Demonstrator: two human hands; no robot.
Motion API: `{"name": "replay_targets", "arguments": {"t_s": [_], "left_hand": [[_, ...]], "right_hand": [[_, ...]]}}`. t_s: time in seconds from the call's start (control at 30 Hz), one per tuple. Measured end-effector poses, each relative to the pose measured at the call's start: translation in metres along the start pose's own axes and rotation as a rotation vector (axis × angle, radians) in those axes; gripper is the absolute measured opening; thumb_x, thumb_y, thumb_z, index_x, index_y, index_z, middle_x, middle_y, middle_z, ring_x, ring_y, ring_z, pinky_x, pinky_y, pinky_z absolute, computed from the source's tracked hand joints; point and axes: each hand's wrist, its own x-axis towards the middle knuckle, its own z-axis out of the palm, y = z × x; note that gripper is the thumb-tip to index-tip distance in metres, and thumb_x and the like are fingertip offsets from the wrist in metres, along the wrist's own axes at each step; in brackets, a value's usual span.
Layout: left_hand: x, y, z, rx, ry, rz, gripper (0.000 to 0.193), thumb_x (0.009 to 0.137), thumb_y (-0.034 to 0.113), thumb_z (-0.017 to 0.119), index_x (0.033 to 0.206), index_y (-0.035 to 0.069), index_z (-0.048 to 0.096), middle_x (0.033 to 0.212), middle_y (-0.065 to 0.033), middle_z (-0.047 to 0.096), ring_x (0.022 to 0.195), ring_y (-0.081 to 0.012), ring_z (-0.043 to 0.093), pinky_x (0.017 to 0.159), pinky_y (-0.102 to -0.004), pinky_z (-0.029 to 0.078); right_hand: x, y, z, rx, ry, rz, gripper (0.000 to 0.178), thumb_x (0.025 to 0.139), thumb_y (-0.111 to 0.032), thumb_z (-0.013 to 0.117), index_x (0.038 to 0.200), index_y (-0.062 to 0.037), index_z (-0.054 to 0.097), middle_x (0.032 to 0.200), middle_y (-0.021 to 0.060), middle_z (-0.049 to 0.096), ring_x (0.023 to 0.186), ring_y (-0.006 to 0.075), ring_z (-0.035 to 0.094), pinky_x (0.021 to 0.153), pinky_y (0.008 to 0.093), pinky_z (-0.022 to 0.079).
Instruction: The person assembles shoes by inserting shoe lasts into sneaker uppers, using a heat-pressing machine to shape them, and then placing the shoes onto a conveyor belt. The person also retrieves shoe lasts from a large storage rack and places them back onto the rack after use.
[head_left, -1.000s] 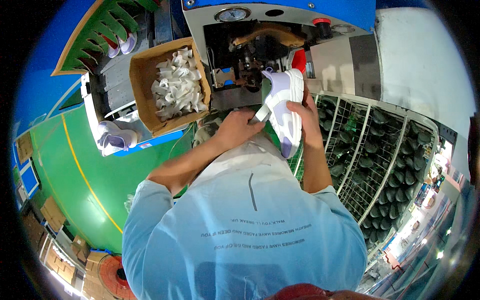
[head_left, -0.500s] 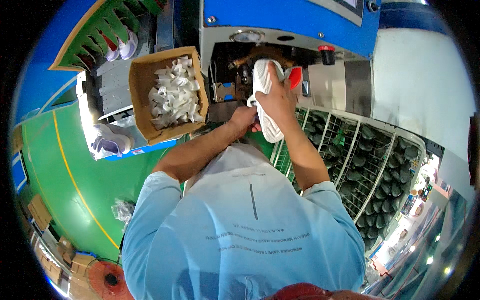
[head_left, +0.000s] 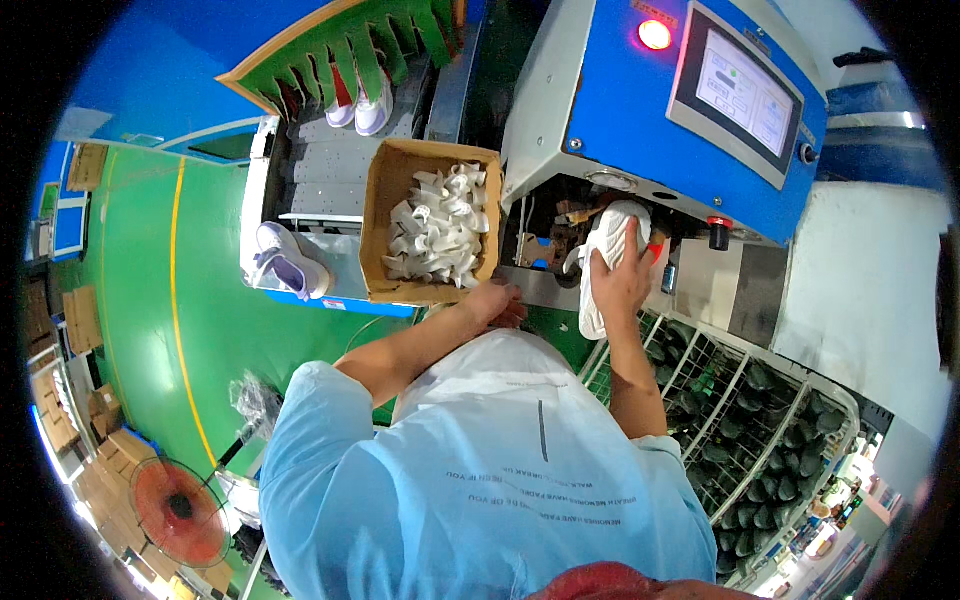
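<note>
A white shoe [head_left: 592, 315] is in my right hand [head_left: 622, 283], its patterned sole turned toward me and its upper mostly hidden. The thumb and fingers spread across the sole. It sits in front of the dark opening under the blue machine. A red piece [head_left: 656, 248] shows beside the shoe. My left hand [head_left: 497, 303] is apart from the shoe, at the near right corner of a cardboard box [head_left: 375, 215]. Its fingers are curled, and whatever they may hold is hidden. Inside the box lies a heap of white curved pieces [head_left: 440, 225].
The blue machine [head_left: 620, 120] carries a screen [head_left: 745, 95], a lit red lamp [head_left: 655, 35] and a red-black knob [head_left: 718, 232]. Left stands a conveyor [head_left: 320, 170] with shoes under green flaps; another shoe [head_left: 292, 262] rests at its end. A wire rack [head_left: 720, 420] holds several dark pieces.
My left hand has left the shoe and moved to the box's near corner. The right hand still grips the shoe. The view has shifted, bringing the screen and red lamp in.
</note>
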Motion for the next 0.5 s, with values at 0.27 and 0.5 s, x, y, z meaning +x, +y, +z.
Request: {"name": "replay_targets", "arguments": {"t_s": [0.27,0.5], "left_hand": [[-0.027,0.034,0.041,0.257,-0.284,0.025,0.039,0.102,0.038,0.055,0.112,0.001,0.062,0.093,-0.0159,0.073,0.073,-0.0242,0.069,0.065,-0.0353,0.056],[-0.025,-0.008,0.05,-0.018,-0.775,-0.378,0.083,0.098,0.075,0.035,0.133,0.004,0.061,0.127,-0.016,0.068,0.1,-0.0289,0.069,0.097,-0.0436,0.052]], "right_hand": [[-0.086,0.019,-0.009,0.083,0.209,-0.081,0.08,0.084,-0.025,0.078,0.153,-0.0067,0.041,0.139,0.0343,0.043,0.117,0.051,0.055,0.092,0.0507,0.051],[-0.188,0.002,-0.073,-0.119,-0.073,-0.369,0.083,0.077,-0.031,0.082,0.15,-0.0061,0.05,0.114,0.0218,0.06,0.093,0.0411,0.066,0.081,0.0418,0.055]]}}
